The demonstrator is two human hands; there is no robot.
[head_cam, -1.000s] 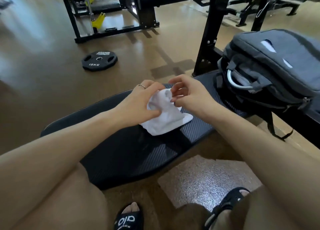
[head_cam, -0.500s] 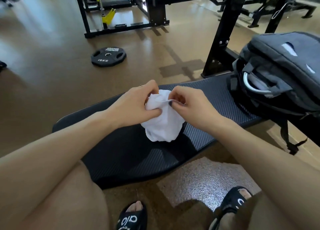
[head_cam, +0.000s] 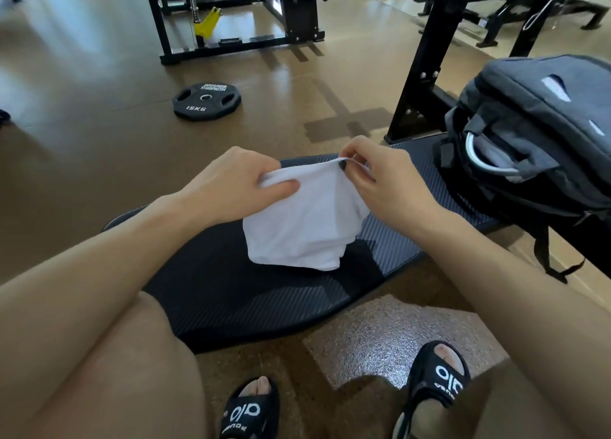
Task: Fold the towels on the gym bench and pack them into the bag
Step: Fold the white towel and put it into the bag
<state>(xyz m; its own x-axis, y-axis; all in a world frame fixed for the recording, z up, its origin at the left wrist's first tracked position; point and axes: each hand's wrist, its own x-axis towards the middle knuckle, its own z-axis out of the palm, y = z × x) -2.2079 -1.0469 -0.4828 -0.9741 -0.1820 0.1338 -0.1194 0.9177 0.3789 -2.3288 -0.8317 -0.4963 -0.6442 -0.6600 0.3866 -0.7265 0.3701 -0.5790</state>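
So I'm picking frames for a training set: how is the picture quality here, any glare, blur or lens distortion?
Head view: wide-angle bending bows the bench and stretches the forearms at the edges; soft window glare washes the floor at upper left; the towel, pinched by the left hand and right hand, is sharp but nearly blown out, throwing a dark shadow beneath; the weight plate lettering stays readable.

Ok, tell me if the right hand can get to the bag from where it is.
Probably yes. The bag sits on the bench just right of the right hand, with nothing between them. But that hand and the left hand both pinch the towel, so it must let go or carry it.
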